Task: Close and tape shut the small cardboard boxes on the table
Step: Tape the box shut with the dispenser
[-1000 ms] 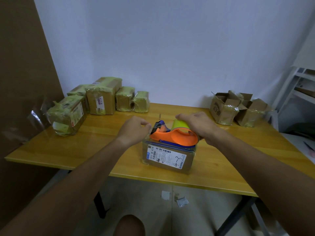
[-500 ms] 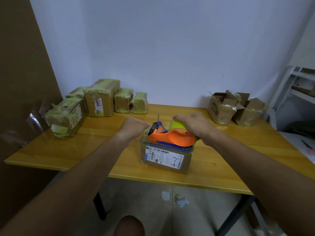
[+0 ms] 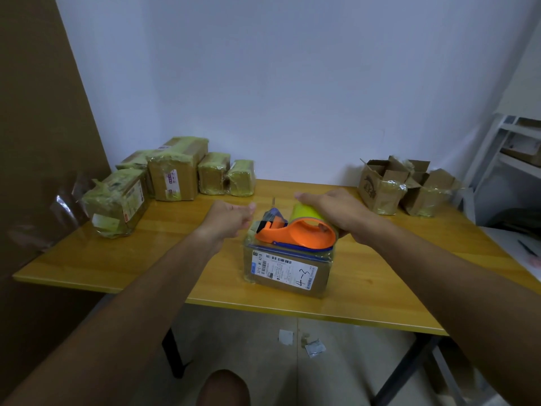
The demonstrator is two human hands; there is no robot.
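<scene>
Cardboard box (image 3: pixel 288 269), tape-wrapped, white shipping label marked "4-3", near the front edge of the yellow wooden table (image 3: pixel 87 259). My right hand (image 3: pixel 336 210) holds the orange tape dispenser (image 3: pixel 295 234) on its top, fingers apparently curved over the yellow-green roll. My left hand (image 3: pixel 229 218) hovers beside it, fingers extended together. White wall (image 3: pixel 263 83) behind.

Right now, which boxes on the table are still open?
The two boxes at the far right: their flaps stand up, unlike the taped stack at far left.
</scene>
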